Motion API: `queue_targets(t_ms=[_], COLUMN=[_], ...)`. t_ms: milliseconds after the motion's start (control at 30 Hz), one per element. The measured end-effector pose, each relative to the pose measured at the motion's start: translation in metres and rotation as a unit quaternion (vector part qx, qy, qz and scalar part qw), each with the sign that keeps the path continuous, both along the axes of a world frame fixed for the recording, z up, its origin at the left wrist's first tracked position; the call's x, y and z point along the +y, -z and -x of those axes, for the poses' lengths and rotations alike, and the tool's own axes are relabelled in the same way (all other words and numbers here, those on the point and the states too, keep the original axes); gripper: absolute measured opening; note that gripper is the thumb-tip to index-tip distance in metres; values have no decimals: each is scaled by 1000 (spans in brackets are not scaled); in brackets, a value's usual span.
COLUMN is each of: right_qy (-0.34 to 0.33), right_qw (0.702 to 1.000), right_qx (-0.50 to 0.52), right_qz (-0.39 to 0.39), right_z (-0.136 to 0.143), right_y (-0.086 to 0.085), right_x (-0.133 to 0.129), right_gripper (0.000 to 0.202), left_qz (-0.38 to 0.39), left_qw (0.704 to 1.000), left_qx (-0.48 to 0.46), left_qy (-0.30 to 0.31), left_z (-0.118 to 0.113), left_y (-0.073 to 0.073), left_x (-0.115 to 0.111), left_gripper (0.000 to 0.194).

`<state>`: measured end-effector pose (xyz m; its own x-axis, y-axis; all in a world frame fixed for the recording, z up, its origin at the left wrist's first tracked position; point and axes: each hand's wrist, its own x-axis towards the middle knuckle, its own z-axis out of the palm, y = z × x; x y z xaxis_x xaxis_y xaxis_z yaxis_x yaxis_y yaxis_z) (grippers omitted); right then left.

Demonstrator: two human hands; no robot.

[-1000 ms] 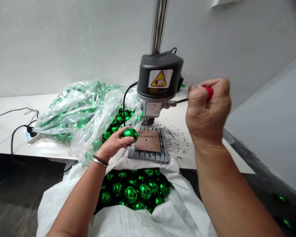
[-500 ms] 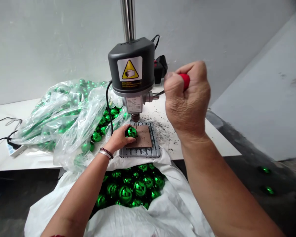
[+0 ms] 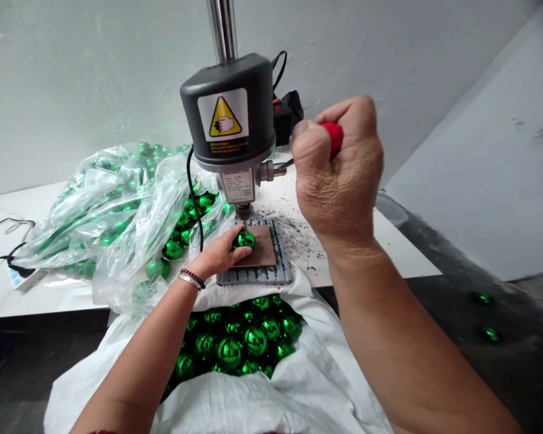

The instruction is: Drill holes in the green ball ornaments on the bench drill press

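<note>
A shiny green ball (image 3: 244, 239) rests on a brown board (image 3: 265, 247) on the slotted metal base (image 3: 278, 274) of a small drill press (image 3: 228, 114). My left hand (image 3: 221, 250) grips this ball from the left, thumb at the front. Directly above it sits the chuck (image 3: 242, 211); whether the bit touches the ball I cannot tell. Raised at the right, my right hand (image 3: 341, 172) is closed around the red knob (image 3: 333, 138) of the press's lever, which runs to the machine's right side.
Clear plastic bags of green balls (image 3: 131, 193) spread over the white table (image 3: 411, 259) at left. A white sack (image 3: 326, 361) full of green balls hangs in front. Dark shavings lie around the base. Two balls (image 3: 491, 334) are on the floor at right, and a power strip (image 3: 20, 277) at far left.
The ball in my left hand has shifted slightly to the right under the chuck. My right hand keeps its hold on the lever knob. The camera view has moved a little.
</note>
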<state>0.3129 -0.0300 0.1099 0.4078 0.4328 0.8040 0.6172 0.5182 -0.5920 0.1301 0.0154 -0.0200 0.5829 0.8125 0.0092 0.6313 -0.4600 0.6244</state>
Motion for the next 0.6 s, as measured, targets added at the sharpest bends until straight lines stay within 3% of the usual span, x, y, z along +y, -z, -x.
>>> queue_targets(t_ms=[200, 600], right_qy=[-5, 16], right_qw=[1000, 999], right_qx=[-17, -30], right_qz=[12, 26], right_z=[-2, -2], right_y=[1, 1], right_x=[0, -1], right_gripper=[17, 19], left_qz=[75, 80], left_qw=[986, 984], left_qx=[-66, -55], left_qy=[-131, -146], left_z=[3, -6], left_y=[3, -2], left_x=[1, 2], left_gripper=[62, 66])
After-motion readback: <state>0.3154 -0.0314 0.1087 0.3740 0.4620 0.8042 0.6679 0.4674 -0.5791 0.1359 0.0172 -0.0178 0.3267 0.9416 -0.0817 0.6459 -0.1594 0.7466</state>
